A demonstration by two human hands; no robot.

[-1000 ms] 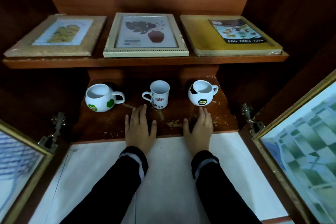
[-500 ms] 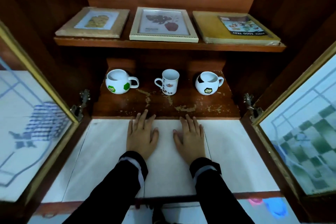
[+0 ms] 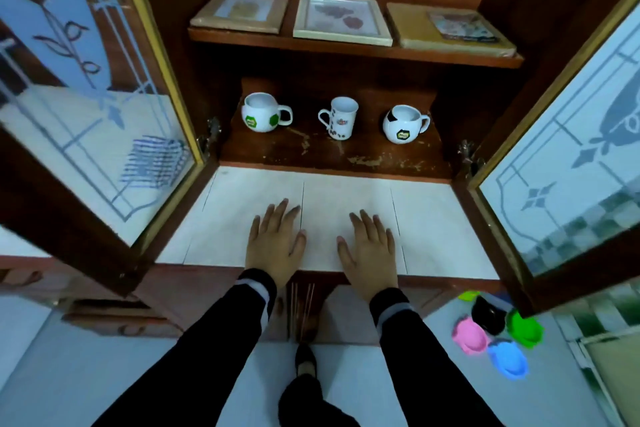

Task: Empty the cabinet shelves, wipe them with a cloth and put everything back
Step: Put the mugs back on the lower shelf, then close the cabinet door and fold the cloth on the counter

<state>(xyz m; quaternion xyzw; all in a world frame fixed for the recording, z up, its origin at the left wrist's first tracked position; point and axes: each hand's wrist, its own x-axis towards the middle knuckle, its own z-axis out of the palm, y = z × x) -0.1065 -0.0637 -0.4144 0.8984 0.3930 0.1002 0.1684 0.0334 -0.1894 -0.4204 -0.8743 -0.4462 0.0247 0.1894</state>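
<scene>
On your scuffed brown wooden lower shelf [image 3: 381,151]: round green-patched white mug [image 3: 261,113], tall brown-speckled white mug [image 3: 341,118], round black-patched white mug [image 3: 402,124]. Your left hand [image 3: 275,240], right hand [image 3: 369,245]: flat, fingers spread.

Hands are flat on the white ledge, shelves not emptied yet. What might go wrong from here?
Reaching in, a sleeve may snag the handle of the middle mug. An elbow might strike the glass of the open right door. The coloured items on the floor could trip a backward step.
</scene>
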